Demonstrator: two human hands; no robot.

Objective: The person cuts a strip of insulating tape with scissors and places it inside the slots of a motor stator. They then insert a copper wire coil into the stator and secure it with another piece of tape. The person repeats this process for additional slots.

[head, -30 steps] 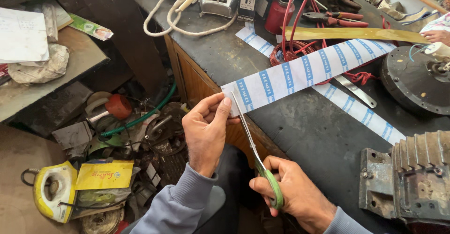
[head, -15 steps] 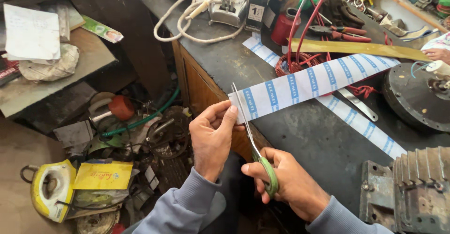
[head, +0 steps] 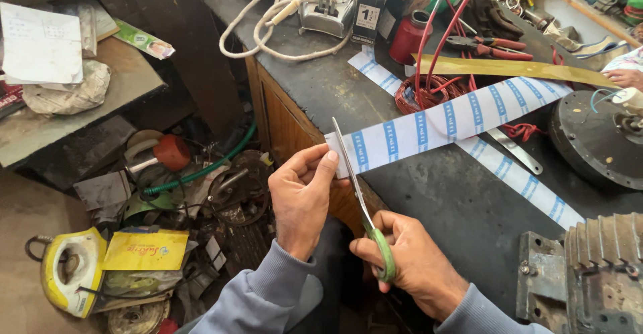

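My left hand pinches the near end of a long white strip with blue printed bands, held out over the dark workbench. My right hand grips green-handled scissors. Their blades point up and cross the strip's end right beside my left thumb. A second white strip with blue bands lies flat on the bench beneath.
On the bench sit a round motor part, a finned metal housing, red wire coil, pliers and a yellow strip. Another person's hand is at right. Clutter and a yellow iron cover the floor.
The view has shifted slightly; the strip's end and both hands sit a little further right. The scissor blades still cross the strip's end.
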